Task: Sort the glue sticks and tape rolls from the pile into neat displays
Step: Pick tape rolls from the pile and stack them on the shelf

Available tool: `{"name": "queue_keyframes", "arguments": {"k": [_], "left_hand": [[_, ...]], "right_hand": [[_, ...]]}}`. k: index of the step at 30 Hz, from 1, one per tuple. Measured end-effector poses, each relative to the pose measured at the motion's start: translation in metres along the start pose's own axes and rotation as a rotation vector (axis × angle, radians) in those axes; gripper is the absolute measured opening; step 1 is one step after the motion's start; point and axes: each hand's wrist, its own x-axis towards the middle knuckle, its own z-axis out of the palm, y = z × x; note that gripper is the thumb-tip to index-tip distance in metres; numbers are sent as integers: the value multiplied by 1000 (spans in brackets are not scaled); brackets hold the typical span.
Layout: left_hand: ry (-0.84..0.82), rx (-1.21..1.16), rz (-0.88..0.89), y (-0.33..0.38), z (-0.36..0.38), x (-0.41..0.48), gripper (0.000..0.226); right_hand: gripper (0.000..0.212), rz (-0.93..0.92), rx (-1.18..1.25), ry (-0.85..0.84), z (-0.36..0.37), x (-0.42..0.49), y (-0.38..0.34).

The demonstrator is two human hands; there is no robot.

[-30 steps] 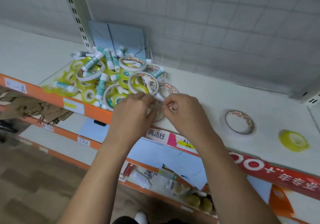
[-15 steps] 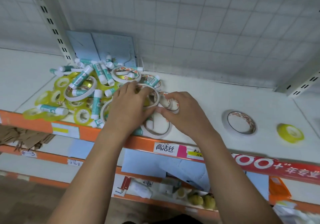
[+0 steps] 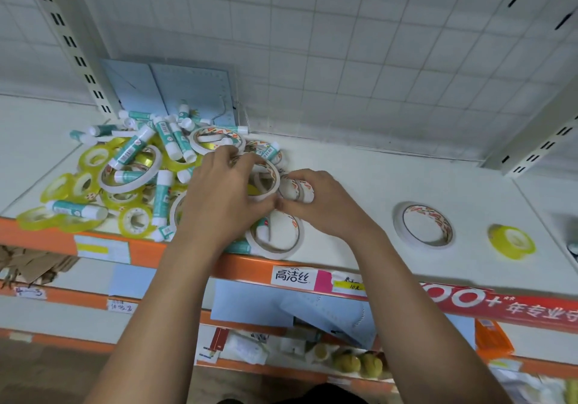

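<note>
While our left hand (image 3: 225, 197) grips a white tape roll (image 3: 276, 180) on the pile (image 3: 131, 169), our right hand (image 3: 322, 210) pinches a smaller roll (image 3: 297, 188).

The scene is taken by one wide-angle camera worn on the head, directed forward and down. The white shelf (image 3: 359, 178) is viewed from close above its orange front edge (image 3: 37, 238), with the left hand (image 3: 225, 197) and right hand (image 3: 325, 206) held near mid-frame. The gridded back panel (image 3: 344, 59) is included at the top, lower shelves (image 3: 68, 325) at the bottom.
</note>
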Motion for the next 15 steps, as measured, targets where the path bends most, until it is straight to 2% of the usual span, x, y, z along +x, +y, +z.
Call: {"name": "queue_keyframes", "arguments": {"k": [3,6,15], "left_hand": [[5,-37,10,11,6,2,63],[-2,-74,30,32,16,6,61],[-124,-232,116,116,56,14,58]], "right_hand": [[58,13,-83,77,-14,-12,11],[56,16,-194,131,-37,-28,21],[64,110,-243,220,-102,-76,74]]}}
